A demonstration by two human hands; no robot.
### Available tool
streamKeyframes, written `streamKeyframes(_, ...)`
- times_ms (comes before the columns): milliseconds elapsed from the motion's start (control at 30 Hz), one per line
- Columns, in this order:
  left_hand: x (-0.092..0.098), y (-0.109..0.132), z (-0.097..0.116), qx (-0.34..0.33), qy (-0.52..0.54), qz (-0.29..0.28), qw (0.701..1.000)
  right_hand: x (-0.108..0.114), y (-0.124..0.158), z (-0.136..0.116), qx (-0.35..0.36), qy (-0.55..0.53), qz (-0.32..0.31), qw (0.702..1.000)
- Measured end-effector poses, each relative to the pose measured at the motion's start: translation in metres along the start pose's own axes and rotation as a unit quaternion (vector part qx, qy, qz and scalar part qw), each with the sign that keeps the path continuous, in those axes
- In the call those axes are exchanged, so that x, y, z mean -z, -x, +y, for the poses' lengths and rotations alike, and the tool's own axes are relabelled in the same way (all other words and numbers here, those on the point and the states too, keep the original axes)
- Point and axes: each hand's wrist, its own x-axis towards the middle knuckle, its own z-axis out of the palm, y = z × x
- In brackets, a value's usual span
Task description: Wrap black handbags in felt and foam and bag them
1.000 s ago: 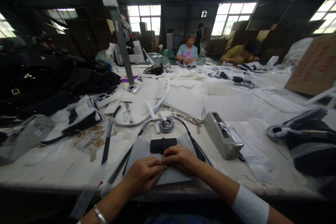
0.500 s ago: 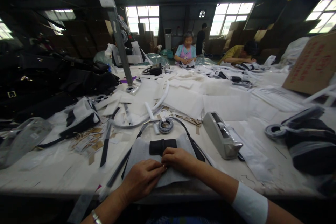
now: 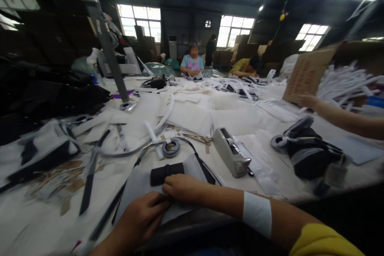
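Note:
A dark handbag lies at the table's near edge, a whitish sheet spread over its front. A black flap or tab with a raised band shows on top of the sheet. My left hand and my right hand meet just below this tab, fingertips pinched together; what they hold is hidden. The right fingers also touch the tab's lower edge. Beyond the hands, the bag's wrapped handle arches around a wrapped ring-shaped roll.
A grey tape dispenser stands right of the bag. Farther right lie a wrapped black bag and a carton with another person's hand at it. Tags and black bags are on the left; a post rises behind.
My view has turned right, so the scene has shifted left. Another person's arm has come into view by the carton. Both my hands stay pinched together below the black tab.

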Motion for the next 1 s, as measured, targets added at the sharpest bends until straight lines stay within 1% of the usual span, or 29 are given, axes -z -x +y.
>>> streamKeyframes(100, 0.005, -0.002, 0.007, 0.026, 0.023, -0.001, 0.999, 0.0, 0.001, 0.005, 0.014, -0.043, -0.008, 0.999)
streamKeyframes(200, 0.01, -0.005, 0.012, 0.057, 0.038, -0.008, 0.998, 0.006, 0.0, 0.016, 0.025, -0.092, -0.021, 0.995)
streamKeyframes(300, 0.011, -0.006, 0.013, 0.077, 0.047, -0.015, 0.996, 0.009, -0.001, 0.022, 0.013, -0.127, -0.024, 0.992)
streamKeyframes(400, 0.009, -0.006, 0.012, 0.08, 0.052, -0.018, 0.995, 0.006, 0.001, 0.02, -0.011, -0.143, -0.019, 0.989)
streamKeyframes(500, 0.009, -0.005, 0.01, 0.074, 0.063, -0.013, 0.995, -0.001, 0.003, 0.016, -0.032, -0.144, -0.015, 0.989)
streamKeyframes(567, 0.008, -0.005, 0.009, 0.071, 0.068, -0.007, 0.995, -0.003, 0.004, 0.015, -0.033, -0.139, -0.016, 0.99)
streamKeyframes(800, 0.005, -0.002, 0.008, 0.072, 0.071, -0.008, 0.995, 0.003, -0.002, 0.016, -0.009, -0.111, -0.046, 0.993)
streamKeyframes(867, 0.004, -0.001, 0.008, 0.074, 0.068, -0.009, 0.995, 0.004, -0.002, 0.012, -0.026, -0.099, -0.046, 0.994)
streamKeyframes(1000, 0.004, -0.001, 0.008, 0.072, 0.061, -0.006, 0.996, 0.002, 0.0, -0.003, -0.095, -0.071, -0.034, 0.992)
